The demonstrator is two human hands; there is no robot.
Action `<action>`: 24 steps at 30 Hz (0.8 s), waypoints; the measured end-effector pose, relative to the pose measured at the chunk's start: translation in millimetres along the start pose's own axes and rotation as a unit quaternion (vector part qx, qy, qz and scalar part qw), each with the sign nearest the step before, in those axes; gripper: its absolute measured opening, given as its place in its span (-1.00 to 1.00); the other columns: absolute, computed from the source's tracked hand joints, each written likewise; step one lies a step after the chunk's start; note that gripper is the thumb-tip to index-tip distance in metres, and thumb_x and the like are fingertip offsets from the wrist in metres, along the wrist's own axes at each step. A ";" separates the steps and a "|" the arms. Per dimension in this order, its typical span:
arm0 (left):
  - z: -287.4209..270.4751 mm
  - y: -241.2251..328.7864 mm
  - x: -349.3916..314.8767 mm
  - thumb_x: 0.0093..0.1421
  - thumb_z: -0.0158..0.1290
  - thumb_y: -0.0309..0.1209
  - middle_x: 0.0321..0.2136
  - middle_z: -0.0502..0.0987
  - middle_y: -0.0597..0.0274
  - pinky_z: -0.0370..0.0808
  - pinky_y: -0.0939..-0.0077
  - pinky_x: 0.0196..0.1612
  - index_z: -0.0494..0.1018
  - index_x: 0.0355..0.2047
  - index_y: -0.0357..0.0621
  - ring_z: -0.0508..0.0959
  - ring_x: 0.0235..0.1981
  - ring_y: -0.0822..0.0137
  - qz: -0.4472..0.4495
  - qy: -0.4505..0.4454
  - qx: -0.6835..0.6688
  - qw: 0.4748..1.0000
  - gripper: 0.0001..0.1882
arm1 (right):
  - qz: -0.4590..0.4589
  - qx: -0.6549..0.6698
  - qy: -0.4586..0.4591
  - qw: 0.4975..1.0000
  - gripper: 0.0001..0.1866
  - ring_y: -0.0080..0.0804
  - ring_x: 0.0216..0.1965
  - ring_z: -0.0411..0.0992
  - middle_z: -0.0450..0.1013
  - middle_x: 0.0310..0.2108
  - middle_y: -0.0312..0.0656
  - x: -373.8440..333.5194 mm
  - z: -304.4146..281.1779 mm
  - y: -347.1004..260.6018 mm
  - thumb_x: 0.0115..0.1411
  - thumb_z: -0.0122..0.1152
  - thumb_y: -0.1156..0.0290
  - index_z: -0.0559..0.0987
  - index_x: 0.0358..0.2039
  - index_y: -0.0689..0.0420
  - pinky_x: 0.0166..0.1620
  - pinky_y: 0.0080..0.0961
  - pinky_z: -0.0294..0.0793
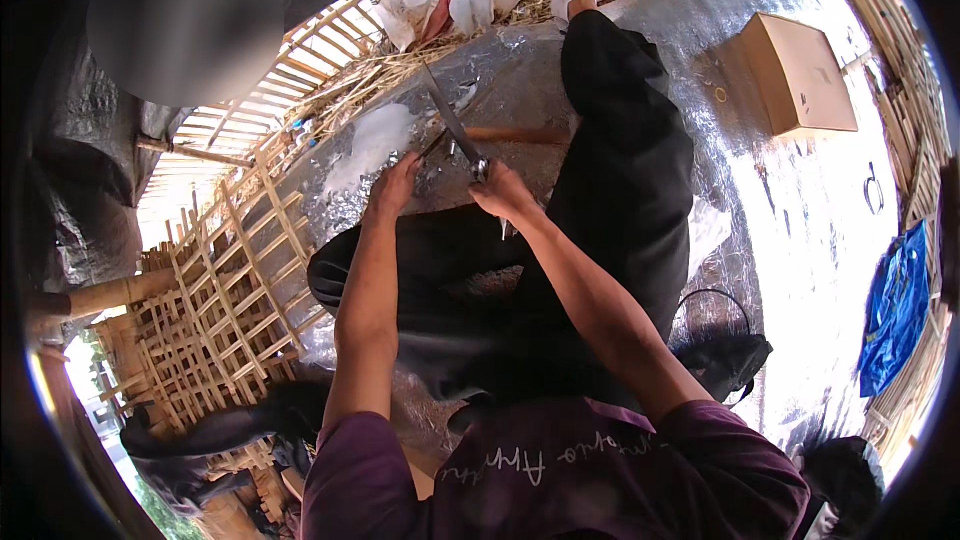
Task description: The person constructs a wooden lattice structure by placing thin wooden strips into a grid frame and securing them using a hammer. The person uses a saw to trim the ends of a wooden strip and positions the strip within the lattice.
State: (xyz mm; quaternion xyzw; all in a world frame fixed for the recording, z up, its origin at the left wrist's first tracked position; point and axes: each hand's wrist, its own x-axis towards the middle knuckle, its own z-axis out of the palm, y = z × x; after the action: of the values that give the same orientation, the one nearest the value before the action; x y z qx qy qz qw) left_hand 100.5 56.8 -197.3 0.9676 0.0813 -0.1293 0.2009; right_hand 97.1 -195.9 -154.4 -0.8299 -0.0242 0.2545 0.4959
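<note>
Silvery sheeting all over the floor here, with loads of free room on my right, out to the cardboard box. My right hand is wrapped tight around the knife, blade angled forward-left, just left of my stretched-out leg. Left hand's curled beside a thin dark sliver; can't tell if it's gripped. Bamboo lattice edges my left.

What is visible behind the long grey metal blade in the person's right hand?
Behind the blade, a shiny silver sheet shows, with a narrow brown wood-like strip to the right. What the blade and right hand cover cannot be seen.
</note>
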 end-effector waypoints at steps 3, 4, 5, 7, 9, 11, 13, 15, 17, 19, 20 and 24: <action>20.5 -23.0 -1.0 0.31 -0.20 -0.03 -0.09 0.48 -0.09 0.41 0.08 -0.02 0.38 0.04 0.15 0.45 -0.04 -0.13 0.030 0.063 -0.005 0.998 -0.60 | -0.032 0.037 0.043 0.998 -0.55 0.16 -0.23 0.47 0.46 -0.37 0.22 -0.4 16.8 9.6 0.02 0.25 0.22 0.40 -0.21 0.30 -0.24 -0.11 0.44; 26.3 -22.8 -3.9 0.31 -0.20 -0.02 -0.09 0.48 -0.09 0.41 0.08 -0.02 0.39 0.03 0.15 0.45 -0.05 -0.13 0.041 0.077 -0.017 0.996 -0.60 | -0.050 0.051 0.043 0.997 -0.56 0.16 -0.23 0.46 0.46 -0.37 0.21 -3.3 17.7 12.7 0.02 0.26 0.23 0.40 -0.21 0.29 -0.24 -0.12 0.43; 33.7 -21.6 -9.5 0.30 -0.19 -0.02 -0.10 0.48 -0.08 0.41 0.07 -0.03 0.40 0.03 0.16 0.45 -0.05 -0.14 0.048 0.091 -0.039 0.994 -0.60 | -0.070 0.065 0.042 0.995 -0.57 0.15 -0.22 0.46 0.46 -0.36 0.20 -7.2 18.8 15.3 0.02 0.26 0.24 0.40 -0.21 0.27 -0.24 -0.13 0.42; 39.4 -20.5 -16.2 0.30 -0.19 -0.01 -0.12 0.49 -0.09 0.42 0.06 -0.04 0.40 0.02 0.17 0.46 -0.07 -0.15 0.045 0.108 -0.058 0.991 -0.60 | -0.091 0.083 0.047 0.991 -0.59 0.12 -0.23 0.46 0.45 -0.36 0.16 -13.2 21.6 13.8 0.01 0.26 0.27 0.40 -0.21 0.25 -0.24 -0.16 0.41; 38.1 -22.1 -15.7 0.29 -0.17 -0.01 -0.14 0.51 -0.09 0.43 0.05 -0.06 0.40 0.02 0.17 0.47 -0.08 -0.15 0.029 0.115 -0.056 0.991 -0.61 | -0.103 0.104 0.059 0.988 -0.60 0.06 -0.25 0.46 0.45 -0.37 0.12 -15.7 23.5 10.3 0.01 0.26 0.29 0.40 -0.21 0.24 -0.24 -0.19 0.41; 32.5 -9.2 -14.5 0.29 -0.17 -0.02 -0.14 0.50 -0.10 0.42 0.05 -0.05 0.40 0.02 0.17 0.46 -0.08 -0.15 0.003 0.074 -0.063 0.995 -0.61 | -0.119 0.149 0.066 0.979 -0.61 0.00 -0.26 0.46 0.45 -0.36 0.09 -14.7 22.9 16.0 0.00 0.26 0.31 0.41 -0.20 0.24 -0.22 -0.22 0.41; 26.4 1.7 -16.9 0.29 -0.16 -0.02 -0.15 0.50 -0.09 0.43 0.05 -0.06 0.41 0.02 0.18 0.47 -0.08 -0.15 -0.008 0.057 -0.058 0.997 -0.62 | -0.093 0.148 0.060 0.983 -0.61 -0.05 -0.26 0.46 0.45 -0.35 0.06 -11.0 21.6 19.2 0.00 0.25 0.32 0.41 -0.20 0.24 -0.20 -0.25 0.41; 24.0 3.0 -20.5 0.29 -0.16 -0.02 -0.15 0.51 -0.09 0.43 0.05 -0.07 0.41 0.01 0.19 0.47 -0.09 -0.15 -0.007 0.064 -0.036 0.997 -0.62 | -0.016 0.086 0.047 0.995 -0.61 -0.09 -0.26 0.46 0.46 -0.34 0.02 -7.0 24.1 18.1 0.00 0.24 0.32 0.42 -0.19 0.24 -0.19 -0.26 0.41; 31.2 -11.6 -23.0 0.29 -0.16 -0.02 -0.17 0.52 -0.09 0.45 0.05 -0.10 0.41 0.01 0.16 0.48 -0.12 -0.15 -0.012 0.083 -0.057 0.995 -0.62 | -0.010 0.071 0.044 0.997 -0.60 -0.10 -0.24 0.45 0.46 -0.33 0.00 -7.1 32.8 14.5 -0.01 0.24 0.33 0.42 -0.17 0.25 -0.16 -0.26 0.39; 36.6 -16.4 -25.3 0.29 -0.16 -0.03 -0.20 0.52 -0.09 0.46 0.05 -0.12 0.42 0.00 0.12 0.49 -0.14 -0.15 0.000 0.110 -0.076 0.991 -0.61 | -0.003 0.055 0.041 0.998 -0.55 -0.05 -0.17 0.43 0.46 -0.27 0.04 -6.3 38.3 16.3 -0.01 0.24 0.32 0.41 -0.13 0.26 -0.12 -0.23 0.39; 39.6 -17.8 -25.7 0.29 -0.15 -0.03 -0.21 0.53 -0.09 0.46 0.05 -0.13 0.42 0.00 0.10 0.50 -0.15 -0.15 0.016 0.129 -0.082 0.988 -0.61 | -0.003 0.049 0.039 0.998 -0.52 0.00 -0.12 0.42 0.45 -0.22 0.09 -5.8 39.8 17.6 -0.01 0.24 0.30 0.40 -0.10 0.26 -0.09 -0.19 0.39; 24.5 9.0 -26.8 0.29 -0.13 -0.06 -0.23 0.53 -0.09 0.46 0.05 -0.16 0.43 -0.02 0.04 0.50 -0.16 -0.15 0.027 0.110 -0.094 0.989 -0.61 | 0.067 0.080 0.015 0.994 -0.48 0.03 -0.08 0.42 0.44 -0.17 0.15 -0.5 35.5 27.1 -0.01 0.24 0.26 0.39 -0.06 0.25 -0.07 -0.17 0.38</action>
State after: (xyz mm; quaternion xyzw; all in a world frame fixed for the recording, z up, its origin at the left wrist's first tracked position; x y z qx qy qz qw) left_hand 71.5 35.7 -208.1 0.9547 0.0884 -0.0085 0.2839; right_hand 75.0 -181.0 -190.4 -0.7908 0.0594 0.2757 0.5432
